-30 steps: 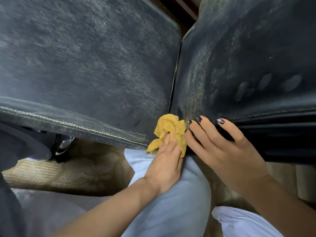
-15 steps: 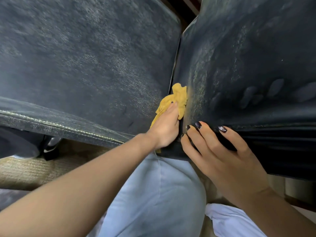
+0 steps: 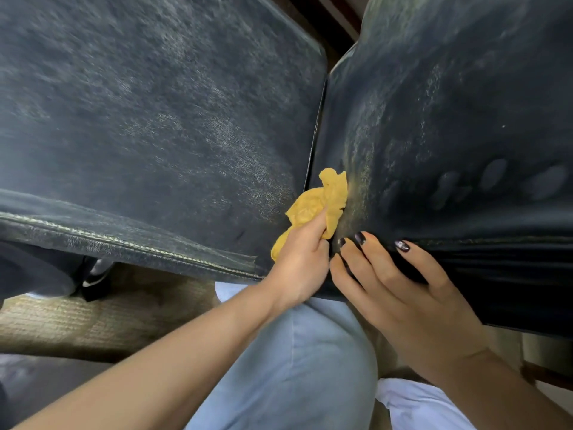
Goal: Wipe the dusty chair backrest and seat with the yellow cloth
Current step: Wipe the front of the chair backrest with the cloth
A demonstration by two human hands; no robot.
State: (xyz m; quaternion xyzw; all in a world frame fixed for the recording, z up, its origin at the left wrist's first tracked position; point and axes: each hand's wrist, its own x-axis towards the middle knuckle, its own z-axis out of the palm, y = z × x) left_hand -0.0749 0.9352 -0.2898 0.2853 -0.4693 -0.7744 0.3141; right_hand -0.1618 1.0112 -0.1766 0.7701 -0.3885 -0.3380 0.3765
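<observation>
**Yellow cloth pressed into the joint between two dusty chair panels**

Nearest the camera, below both hands, are the person's knees in pale blue trousers (image 3: 294,367). A tan woven mat (image 3: 93,321) lies on the floor to the left of them.

The left hand (image 3: 297,262) reaches up from the lower left. Its fingers are curled round the crumpled yellow cloth (image 3: 322,200), which bunches out above and to the left of the knuckles. The hand holds the cloth against the left edge of the right panel (image 3: 449,103), just beside the dark gap (image 3: 317,125) that separates the two panels.

The right hand (image 3: 400,293) lies just to the right of the left hand, almost touching it. Its fingers are straight and spread, holding nothing. They rest over the near edge of the right panel, and the dark-painted nails sit on the panel's top face.

Directly right of the cloth, a band of pale yellowish dust runs up the right panel. Further right of that, above the right hand, there are several oval smudges (image 3: 496,178) in the dust.

To the left of the cloth lies the left panel (image 3: 155,119), dark and mottled with grey dust. A line of light stitching (image 3: 124,240) runs along its near edge. I cannot tell which panel is the seat and which is the backrest.
</observation>
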